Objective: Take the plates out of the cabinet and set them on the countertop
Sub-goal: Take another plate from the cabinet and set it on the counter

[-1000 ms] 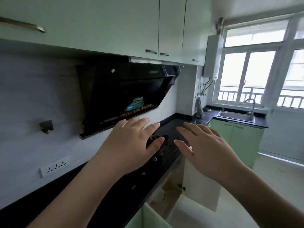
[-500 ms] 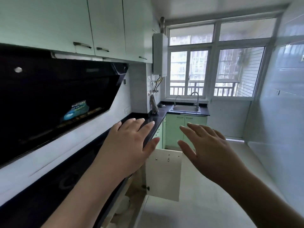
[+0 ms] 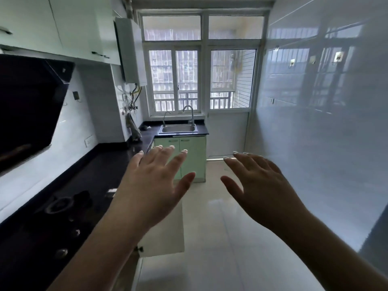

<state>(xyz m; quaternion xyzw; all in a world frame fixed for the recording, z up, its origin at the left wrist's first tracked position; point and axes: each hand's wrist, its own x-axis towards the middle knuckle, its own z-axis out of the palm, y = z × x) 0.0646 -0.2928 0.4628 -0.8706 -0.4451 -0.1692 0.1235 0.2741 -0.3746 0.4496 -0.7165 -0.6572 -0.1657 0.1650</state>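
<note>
No plates show in the head view. My left hand (image 3: 153, 183) is raised in front of me, fingers spread and straight, holding nothing, above the edge of the black countertop (image 3: 98, 164). My right hand (image 3: 260, 187) hovers beside it over the floor, also spread and empty. An open lower cabinet door (image 3: 163, 238) juts out below my left hand; the cabinet's inside is hidden. White upper cabinets (image 3: 69, 26) hang shut at the top left.
A gas hob (image 3: 63, 208) with knobs is set into the countertop at the left, under a black range hood (image 3: 27, 106). A steel sink (image 3: 178, 128) with taps stands at the far end below the window. A glossy tiled wall runs along the right, with pale floor between.
The view has swung right, from the hood and wall toward the length of the kitchen. Both hands stay raised and spread in front of me, holding nothing.
</note>
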